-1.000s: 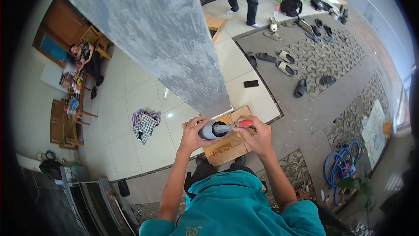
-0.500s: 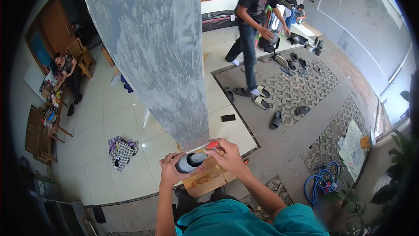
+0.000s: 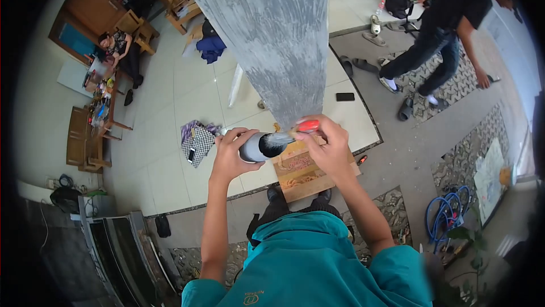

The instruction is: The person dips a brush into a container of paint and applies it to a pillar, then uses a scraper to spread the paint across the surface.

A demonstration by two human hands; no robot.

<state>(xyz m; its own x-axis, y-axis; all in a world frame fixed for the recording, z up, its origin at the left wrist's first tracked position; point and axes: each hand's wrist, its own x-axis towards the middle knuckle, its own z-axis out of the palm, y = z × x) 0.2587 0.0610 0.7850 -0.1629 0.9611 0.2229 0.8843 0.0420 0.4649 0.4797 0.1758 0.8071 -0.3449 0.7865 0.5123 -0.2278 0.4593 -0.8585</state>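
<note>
The left hand (image 3: 231, 156) has its grip curled around a grey cylindrical container (image 3: 250, 150) near the brown cardboard sheet's (image 3: 304, 173) left edge; the right hand (image 3: 330, 147) pinches a red-handled paintbrush (image 3: 282, 138), bristles at the container's black mouth.

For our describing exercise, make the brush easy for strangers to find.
Find the grey pillar. Near its foot in the picture, the right hand holds the brush. Its red handle distinguishes it from the grey container in the left hand.
</note>
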